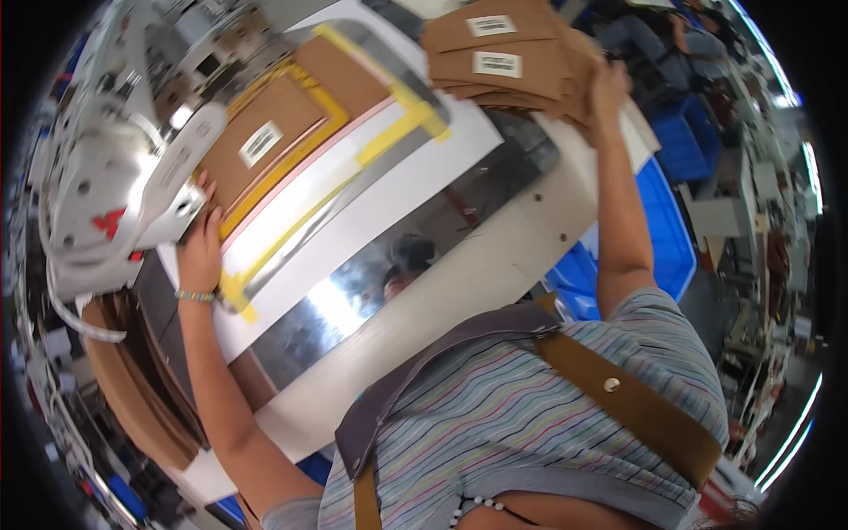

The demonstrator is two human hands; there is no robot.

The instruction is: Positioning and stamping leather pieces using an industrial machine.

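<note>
My left hand (203,250) is beside the head of a sewing machine (115,190), its fingers stretched out at the left end of a flat brown panel (256,132) with a white label. That panel lies in a yellow-edged frame (331,110). Part of the fingers is hidden by the machine. At the upper right my right hand (608,93) grips the right edge of a fanned stack of brown panels (521,84), some bearing white labels. Its fingertips are partly hidden.
Yellow tape (389,141) runs along a white sheet on the table. A shiny metal plate (380,265) is set in the pale tabletop (503,234). More brown pieces (132,380) hang at the lower left. Blue bins (662,238) stand at the right; people sit farther off.
</note>
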